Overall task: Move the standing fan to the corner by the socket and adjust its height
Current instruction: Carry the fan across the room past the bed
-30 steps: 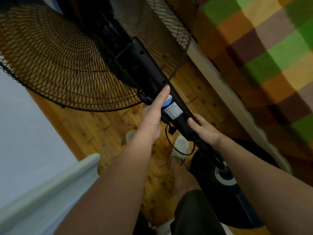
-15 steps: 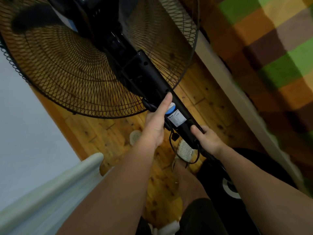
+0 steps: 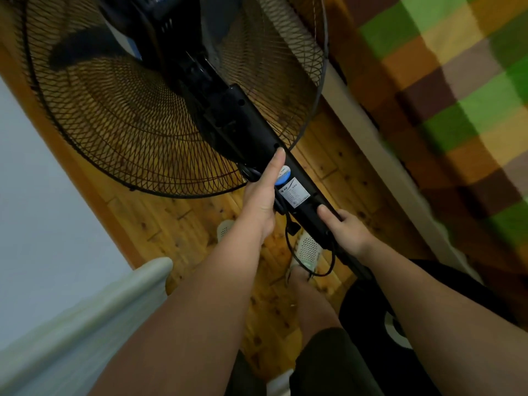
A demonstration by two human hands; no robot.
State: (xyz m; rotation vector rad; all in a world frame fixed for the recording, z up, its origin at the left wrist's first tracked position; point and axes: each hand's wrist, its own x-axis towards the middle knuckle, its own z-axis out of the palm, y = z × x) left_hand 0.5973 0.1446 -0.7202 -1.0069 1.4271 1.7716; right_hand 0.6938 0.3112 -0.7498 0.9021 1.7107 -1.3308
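Fingers [image 3: 346, 217] of the right hand [image 3: 347, 230] and left hand [image 3: 261, 198] grip the tilted black column of the standing fan [image 3: 243, 121], held over the wooden floor [image 3: 200, 224]. Its grille [image 3: 128, 124] spreads toward 11 o'clock, a checked blanket [image 3: 457, 110] lies at 2 o'clock, and the fan's round base [image 3: 360, 310] sits at 5 o'clock.

The floor [image 3: 185, 224] is a narrow strip between the wall [image 3: 43, 195] on the left and the bed [image 3: 457, 110] on the right. The fan's cage [image 3: 128, 124] spans most of that strip, its rim close to the bed's edge. Below the cage the pole [image 3: 251, 138] is gripped by the left hand [image 3: 261, 195] and right hand [image 3: 347, 231], with a cord [image 3: 332, 260] looping beneath and the base [image 3: 367, 321] beside a shoe [image 3: 307, 248]; a pale rail [image 3: 114, 295] closes the lower left, leaving open floor between it and the left forearm.
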